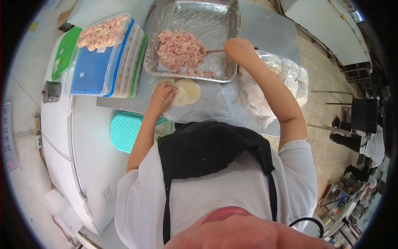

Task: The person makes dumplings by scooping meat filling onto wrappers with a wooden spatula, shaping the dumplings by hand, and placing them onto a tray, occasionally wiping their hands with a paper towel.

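Note:
My right hand [239, 50] is closed around the thin handle of a utensil [214, 51]. The utensil's far end goes into a mound of pinkish minced meat filling [178, 50], so its tip is hidden. The mound lies in the left and near part of a large metal tray [166, 75]. Just in front of the tray, my left hand [163, 98] has its fingers curled on a pale dough wrapper, partly covered by the hand. Beside it, flat round dough wrappers [190, 92] overlap on a clear plastic sheet [203, 111].
Left of the tray are stacked plastic boxes with blue and green lids [89, 76]; the top one carries filled pieces [103, 34]. A metal cup [51, 91] stands farther left. On the right lies a marked plastic bag [286, 74]. A turquoise basket [123, 130] sits below the table edge.

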A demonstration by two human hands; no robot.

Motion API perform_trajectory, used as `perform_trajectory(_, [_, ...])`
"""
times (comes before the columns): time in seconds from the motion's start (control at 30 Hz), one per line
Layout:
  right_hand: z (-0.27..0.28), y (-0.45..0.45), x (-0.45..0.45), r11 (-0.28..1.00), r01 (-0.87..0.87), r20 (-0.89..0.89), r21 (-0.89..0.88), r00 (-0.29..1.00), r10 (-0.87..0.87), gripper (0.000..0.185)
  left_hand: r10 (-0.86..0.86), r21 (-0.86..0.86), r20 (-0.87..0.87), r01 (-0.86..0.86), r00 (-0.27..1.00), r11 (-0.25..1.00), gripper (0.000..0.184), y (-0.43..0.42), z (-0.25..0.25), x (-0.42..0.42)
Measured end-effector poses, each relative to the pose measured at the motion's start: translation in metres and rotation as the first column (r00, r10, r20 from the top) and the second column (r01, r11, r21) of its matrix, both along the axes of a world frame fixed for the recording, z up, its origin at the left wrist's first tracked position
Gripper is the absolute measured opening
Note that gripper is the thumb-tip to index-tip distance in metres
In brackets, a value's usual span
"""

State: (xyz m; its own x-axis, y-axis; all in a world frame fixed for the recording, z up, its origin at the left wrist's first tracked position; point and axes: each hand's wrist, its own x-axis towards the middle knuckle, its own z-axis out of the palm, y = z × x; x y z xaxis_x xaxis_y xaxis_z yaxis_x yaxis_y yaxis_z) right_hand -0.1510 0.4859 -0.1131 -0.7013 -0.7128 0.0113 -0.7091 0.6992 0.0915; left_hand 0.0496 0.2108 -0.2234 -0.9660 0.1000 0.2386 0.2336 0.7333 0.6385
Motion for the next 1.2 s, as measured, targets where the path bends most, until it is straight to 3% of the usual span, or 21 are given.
perform_trajectory(0.03, [-0.010,0.000,0.005,1.000,-0.005,0.002,-0.004,1.000,0.005,0.012,0.005,-0.004,0.002,-0.005,1.000,1.000,0.015,0.004,0.005,0.001])
perform_trajectory(0.1, [-0.032,-0.003,0.029,0.974,-0.211,-0.016,-0.087,0.977,0.211,0.011,0.143,-0.103,-0.001,-0.143,0.990,0.984,0.014,0.011,0.018,0.004])
perform_trajectory(0.23, [-0.008,-0.003,0.058,0.941,-0.338,0.003,-0.016,0.941,0.338,0.011,0.197,-0.059,-0.086,-0.202,0.977,0.978,0.014,0.029,0.031,0.002])
perform_trajectory(0.3, [0.008,0.004,0.031,0.980,-0.199,0.119,-0.028,0.972,0.201,0.014,0.086,-0.050,-0.128,-0.093,0.988,0.994,0.016,0.039,0.030,0.001])
perform_trajectory(0.43, [-0.022,-0.003,0.051,0.952,-0.272,-0.003,-0.142,0.962,0.274,0.011,0.059,-0.016,-0.035,-0.059,0.998,0.998,0.022,0.027,0.006,0.004])
perform_trajectory(0.5, [-0.023,-0.011,0.074,0.956,-0.279,0.060,-0.088,0.957,0.285,0.012,-0.013,0.209,0.156,-0.021,0.988,0.978,0.026,0.011,-0.003,0.002])
perform_trajectory(0.57, [0.007,0.005,0.056,0.965,-0.235,0.099,-0.113,0.964,0.246,0.013,0.001,0.153,0.105,-0.017,0.994,0.988,0.027,0.005,0.006,0.005])
perform_trajectory(0.63, [0.024,0.014,0.041,0.994,-0.047,0.097,0.103,0.995,0.037,0.014,0.011,0.094,0.044,-0.015,0.999,0.995,0.028,-0.001,0.018,0.004])
perform_trajectory(0.73, [-0.002,0.009,0.058,0.994,0.015,0.189,0.106,0.981,-0.035,0.022,0.112,0.068,-0.018,-0.110,0.994,0.992,0.027,-0.002,0.022,0.008])
perform_trajectory(0.77, [-0.010,0.000,0.068,0.993,0.014,0.187,0.113,0.982,-0.035,0.022,-0.005,0.050,-0.014,0.006,1.000,0.999,0.028,-0.002,0.021,0.008])
perform_trajectory(0.8, [-0.018,-0.014,0.081,0.999,-0.015,0.158,0.033,0.987,0.009,0.019,-0.122,0.032,-0.007,0.123,0.992,0.992,0.028,-0.002,0.019,0.010])
perform_trajectory(0.9, [-0.038,-0.050,0.093,0.995,-0.041,0.132,-0.093,0.990,0.053,0.017,-0.161,-0.069,-0.163,0.151,0.973,0.986,0.028,0.001,0.007,0.013])
perform_trajectory(0.97, [-0.040,-0.062,0.090,0.989,-0.033,0.140,-0.142,0.989,0.053,0.019,-0.189,-0.031,-0.110,0.187,0.976,0.982,0.028,-0.004,0.000,0.008])
perform_trajectory(1.03, [-0.035,-0.064,0.084,0.957,0.101,0.350,-0.272,0.937,0.001,0.025,-0.222,0.010,-0.064,0.223,0.973,0.975,0.027,-0.012,0.000,0.005])
perform_trajectory(1.07, [-0.030,-0.063,0.081,0.958,0.104,0.343,-0.268,0.939,-0.006,0.025,-0.218,0.094,-0.022,0.219,0.976,0.971,0.025,-0.016,0.001,0.004])
perform_trajectory(1.13, [-0.017,-0.057,0.073,0.895,0.240,0.521,-0.377,0.854,-0.009,0.033,-0.217,0.184,0.017,0.211,0.976,0.960,0.024,-0.024,0.004,0.000])
perform_trajectory(1.2, [-0.007,-0.053,0.063,0.920,0.192,0.429,-0.342,0.903,-0.029,0.035,-0.190,0.091,-0.158,0.205,0.969,0.974,0.020,-0.035,0.009,-0.004])
